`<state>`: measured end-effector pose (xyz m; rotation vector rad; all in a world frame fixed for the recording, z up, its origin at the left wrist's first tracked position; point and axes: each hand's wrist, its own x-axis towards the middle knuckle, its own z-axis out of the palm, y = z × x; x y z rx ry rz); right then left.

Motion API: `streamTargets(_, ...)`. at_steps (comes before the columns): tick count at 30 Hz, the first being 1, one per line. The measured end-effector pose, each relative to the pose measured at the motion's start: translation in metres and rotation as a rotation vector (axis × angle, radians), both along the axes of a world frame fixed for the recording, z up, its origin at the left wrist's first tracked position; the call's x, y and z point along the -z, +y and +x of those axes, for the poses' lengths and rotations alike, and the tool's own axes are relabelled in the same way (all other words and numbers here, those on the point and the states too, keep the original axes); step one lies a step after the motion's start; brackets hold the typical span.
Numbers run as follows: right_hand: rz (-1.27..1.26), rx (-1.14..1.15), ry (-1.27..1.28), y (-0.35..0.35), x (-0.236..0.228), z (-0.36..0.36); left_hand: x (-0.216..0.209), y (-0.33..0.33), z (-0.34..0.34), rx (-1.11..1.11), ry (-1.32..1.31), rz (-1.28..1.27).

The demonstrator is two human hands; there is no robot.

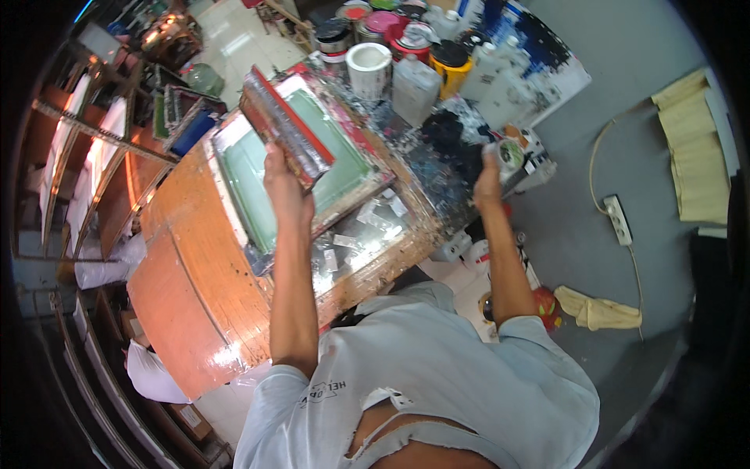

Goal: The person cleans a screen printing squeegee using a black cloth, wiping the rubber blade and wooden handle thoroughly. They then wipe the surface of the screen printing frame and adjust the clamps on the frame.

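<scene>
My left hand (283, 176) is clamped on a wide squeegee (283, 129), held tilted above the green-mesh screen frame (258, 168) on the orange table (187, 266). Right hand (488, 176) is wrapped around a small ink jar (509, 153) by the paint cans (367, 66). Risk: the ink-loaded blade could drip onto the mesh, or the jar could tip over the table edge.

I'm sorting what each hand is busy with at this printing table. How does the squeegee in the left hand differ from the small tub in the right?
The squeegee is long, flat and red-edged, and the left hand holds it over the green screen frame. The small tub is round and whitish, and the right hand holds it at the ink-smeared table end. Both are gripped, lifted and paint-stained.
</scene>
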<state>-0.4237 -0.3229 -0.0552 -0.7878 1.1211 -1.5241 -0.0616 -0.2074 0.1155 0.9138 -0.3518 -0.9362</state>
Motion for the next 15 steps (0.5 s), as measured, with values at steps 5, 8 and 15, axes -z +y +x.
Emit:
streamTargets(5, -0.528, -0.270, 1.714, 0.090, 0.034, 0.029, 0.044, 0.052, 0.022, 0.239, 0.397, 0.016)
streamTargets(8, -0.123, -0.403, 1.644, 0.067, 0.017, 0.023, 0.064, 0.073, 0.026, 0.421, 0.775, -0.097)
streamTargets(15, 0.125, -0.055, 1.038, 0.015, 0.030, 0.009, 0.049, 0.077, 0.001, 0.734, 0.974, -0.230)
